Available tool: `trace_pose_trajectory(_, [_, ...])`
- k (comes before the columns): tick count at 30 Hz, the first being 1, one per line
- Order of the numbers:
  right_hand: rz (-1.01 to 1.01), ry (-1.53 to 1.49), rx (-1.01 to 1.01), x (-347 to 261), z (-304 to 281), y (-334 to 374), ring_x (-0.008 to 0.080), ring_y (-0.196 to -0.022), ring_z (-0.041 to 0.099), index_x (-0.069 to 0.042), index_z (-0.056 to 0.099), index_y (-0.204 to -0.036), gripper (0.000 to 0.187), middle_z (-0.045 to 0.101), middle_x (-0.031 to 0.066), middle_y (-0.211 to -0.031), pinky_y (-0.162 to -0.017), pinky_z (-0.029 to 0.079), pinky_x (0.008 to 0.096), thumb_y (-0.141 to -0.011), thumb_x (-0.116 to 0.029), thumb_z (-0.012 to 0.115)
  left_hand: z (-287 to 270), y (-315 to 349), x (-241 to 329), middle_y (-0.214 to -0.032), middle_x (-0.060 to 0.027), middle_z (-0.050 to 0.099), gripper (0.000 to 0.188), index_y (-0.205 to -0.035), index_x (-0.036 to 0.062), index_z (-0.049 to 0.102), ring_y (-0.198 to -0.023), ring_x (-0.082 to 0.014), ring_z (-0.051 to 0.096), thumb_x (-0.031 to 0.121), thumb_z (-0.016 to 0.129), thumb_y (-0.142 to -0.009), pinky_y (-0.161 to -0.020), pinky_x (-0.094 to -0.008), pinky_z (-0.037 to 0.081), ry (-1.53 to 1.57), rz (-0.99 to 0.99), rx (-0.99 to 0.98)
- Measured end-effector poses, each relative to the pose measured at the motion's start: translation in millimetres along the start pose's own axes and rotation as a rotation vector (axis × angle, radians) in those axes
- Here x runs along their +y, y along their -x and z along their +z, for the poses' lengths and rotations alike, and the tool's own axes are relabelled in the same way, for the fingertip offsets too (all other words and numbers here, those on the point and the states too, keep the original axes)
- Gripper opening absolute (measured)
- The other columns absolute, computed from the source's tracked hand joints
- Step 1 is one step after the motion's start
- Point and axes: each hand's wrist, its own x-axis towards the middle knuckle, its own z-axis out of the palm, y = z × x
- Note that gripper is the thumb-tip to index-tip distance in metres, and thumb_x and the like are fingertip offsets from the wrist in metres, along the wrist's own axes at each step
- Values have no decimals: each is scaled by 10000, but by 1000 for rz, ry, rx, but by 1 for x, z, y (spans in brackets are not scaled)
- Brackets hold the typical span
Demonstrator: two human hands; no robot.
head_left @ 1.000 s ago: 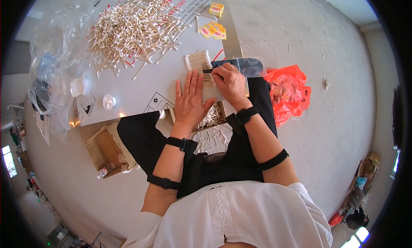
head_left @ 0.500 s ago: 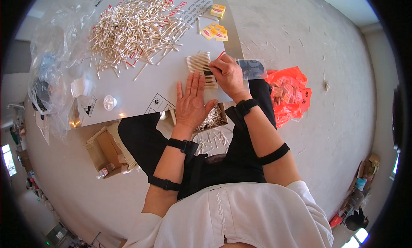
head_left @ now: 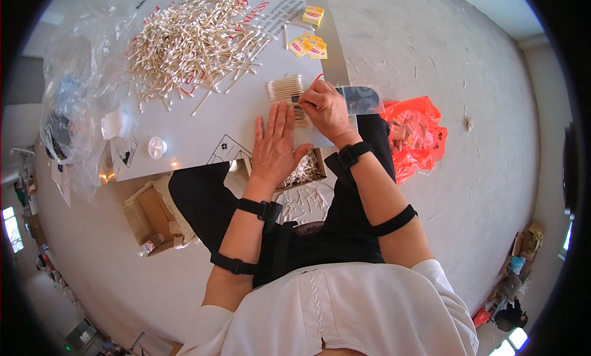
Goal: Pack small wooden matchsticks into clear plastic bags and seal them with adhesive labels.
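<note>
A flat row of cotton swabs (head_left: 284,87) lies side by side on the table, white tips lined up, with a small dark patch showing among them. My left hand (head_left: 274,148) rests flat, its fingers stretched out and their tips touching the near part of the row. Over the row's right side, my right hand (head_left: 327,111) is closed in a pinch; what sits between its fingertips is hidden. Beside that hand, a clear plastic sleeve with dark round shapes (head_left: 362,100) sticks out past the table edge. A big loose heap of cotton swabs (head_left: 194,45) spreads farther left.
Yellow cards (head_left: 308,46) and a small yellow box (head_left: 313,15) lie at the table's far right. A round white container (head_left: 157,148) stands near the front edge. Below are a carton of swabs (head_left: 306,170), a red bag (head_left: 422,134) and an open cardboard box (head_left: 152,213).
My right hand's fingertips have shifted slightly left over the row, and the dark patch among the swabs looks a little different. My left hand stays almost where it was.
</note>
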Motion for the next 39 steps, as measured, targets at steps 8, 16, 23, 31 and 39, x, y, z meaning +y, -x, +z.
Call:
trace_pose_trajectory(8, [163,-90,-76,8,-2,-18,283,-774,628,-80,669,-810,84,597,84,-808,-672,502,378,-743,-110,711,-1,-2,-2,-1574,-146,235,845,-1497,29,262,-1461,-297,211,470,608,-863,-1174,-529,126,-21,3,-53])
trace_pose_trajectory(16, [207,-203,19,17,-6,-21,255,-784,629,-48,677,-905,186,584,110,-813,-678,501,336,-722,-53,716,-3,-4,-2,-1570,-147,246,837,-1487,27,293,-1462,-283,212,457,627,-852,-1180,-518,115,-7,26,-24])
trace_pose_trajectory(23, [98,-68,-186,-11,-33,26,295,-884,614,-79,638,-1136,484,574,107,-942,-769,516,355,-673,-67,777,-6,-6,-10,-1556,-156,254,845,-1484,7,273,-1458,-299,212,414,651,-848,-1181,-514,142,4,61,-97])
trace_pose_trajectory(31, [112,10,-193,-10,-27,23,305,-940,607,-83,648,-1089,433,583,105,-924,-800,514,394,-681,-141,778,-3,-10,-10,-1557,-159,245,854,-1476,-2,286,-1460,-295,203,423,664,-840,-1181,-502,153,-15,68,-82])
trace_pose_trajectory(39, [75,52,-167,-7,-25,22,301,-930,611,-77,651,-1053,375,591,98,-916,-786,519,397,-703,-160,757,-2,-11,-8,-1576,-183,196,860,-1490,-9,246,-1469,-317,173,421,643,-860,-1185,-487,150,-13,36,-86])
